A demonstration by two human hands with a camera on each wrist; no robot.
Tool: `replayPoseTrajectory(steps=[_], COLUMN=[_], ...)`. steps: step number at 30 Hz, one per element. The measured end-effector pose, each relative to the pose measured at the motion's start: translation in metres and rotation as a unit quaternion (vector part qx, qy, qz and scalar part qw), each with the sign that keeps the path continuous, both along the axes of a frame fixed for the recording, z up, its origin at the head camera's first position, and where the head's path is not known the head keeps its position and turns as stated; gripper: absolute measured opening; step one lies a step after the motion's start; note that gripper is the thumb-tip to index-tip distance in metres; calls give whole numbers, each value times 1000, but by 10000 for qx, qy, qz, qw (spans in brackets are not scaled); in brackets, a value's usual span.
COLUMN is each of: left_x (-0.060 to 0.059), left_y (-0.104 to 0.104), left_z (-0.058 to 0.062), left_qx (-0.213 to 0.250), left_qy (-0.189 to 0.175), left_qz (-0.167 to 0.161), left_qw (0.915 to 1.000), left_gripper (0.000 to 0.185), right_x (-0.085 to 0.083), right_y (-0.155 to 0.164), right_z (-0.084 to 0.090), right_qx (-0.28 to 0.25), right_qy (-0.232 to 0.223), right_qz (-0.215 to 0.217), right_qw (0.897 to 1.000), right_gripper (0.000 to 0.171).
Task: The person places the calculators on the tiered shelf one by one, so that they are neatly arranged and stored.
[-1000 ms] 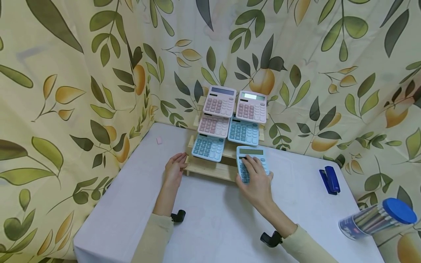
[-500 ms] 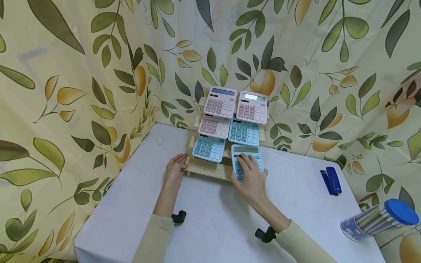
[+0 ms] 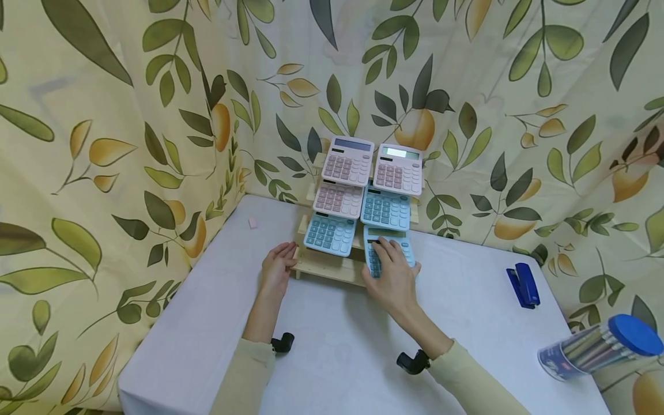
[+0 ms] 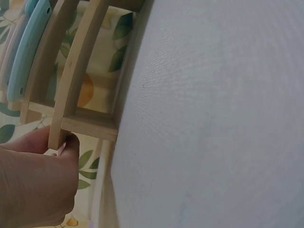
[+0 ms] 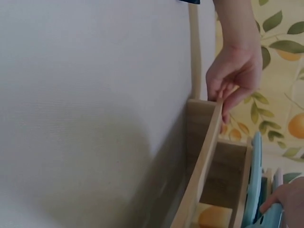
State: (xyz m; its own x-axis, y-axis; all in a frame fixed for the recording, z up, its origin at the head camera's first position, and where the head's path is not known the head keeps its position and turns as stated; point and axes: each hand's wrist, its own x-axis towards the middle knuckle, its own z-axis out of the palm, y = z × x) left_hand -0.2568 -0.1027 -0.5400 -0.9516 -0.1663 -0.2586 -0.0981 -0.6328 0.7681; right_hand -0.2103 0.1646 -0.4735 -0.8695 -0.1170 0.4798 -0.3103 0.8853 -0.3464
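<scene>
Head view: blue calculator [image 3: 386, 252] sits under my right hand [image 3: 392, 276], at the bottom right slot of the wooden rack [image 3: 332, 266], fingers [image 3: 390, 249] spread over its keys and curled at its edges, gripping it. It looks nearly seated on the lowest tier, near edge maybe not fully down; can't tell if it rests on the ledge yet. My left hand [image 3: 276, 267] lies with loose fingers against the rack's left end; left wrist view shows the thumb [image 4: 71, 142] touching the side rail [image 4: 71, 80], steadying, not clamped.

Five other calculators [image 3: 346, 184] already fill the tiers, pink at top, blue lower. So I judge the rack near full: left is settling this last one and letting go.

Right on the tabletop [image 3: 332, 346]: blue stapler [image 3: 523, 284], pen tub [image 3: 596, 346]. Pink eraser [image 3: 252, 222] far left.
</scene>
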Motion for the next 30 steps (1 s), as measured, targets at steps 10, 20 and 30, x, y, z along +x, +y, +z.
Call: replayPoseTrajectory(steps=[10,20,30], left_x=[-2,1,1], left_y=[0,0,-1], left_z=[-1,2,1], left_qx=[0,-55,-37], left_qy=[-79,-59,-37], left_qz=[8,-32,-36], left_qw=[10000,10000,10000], left_gripper=[68,67,67], right_x=[-7,-12,-19], right_y=[-5,-15,-23], right_z=[0,-2,-4], right_qx=[85,56,79], right_qy=[-103,-157,-205], right_qz=[-119,-198,-502], right_qw=[9998,9997,9985], right_gripper=[55,55,55])
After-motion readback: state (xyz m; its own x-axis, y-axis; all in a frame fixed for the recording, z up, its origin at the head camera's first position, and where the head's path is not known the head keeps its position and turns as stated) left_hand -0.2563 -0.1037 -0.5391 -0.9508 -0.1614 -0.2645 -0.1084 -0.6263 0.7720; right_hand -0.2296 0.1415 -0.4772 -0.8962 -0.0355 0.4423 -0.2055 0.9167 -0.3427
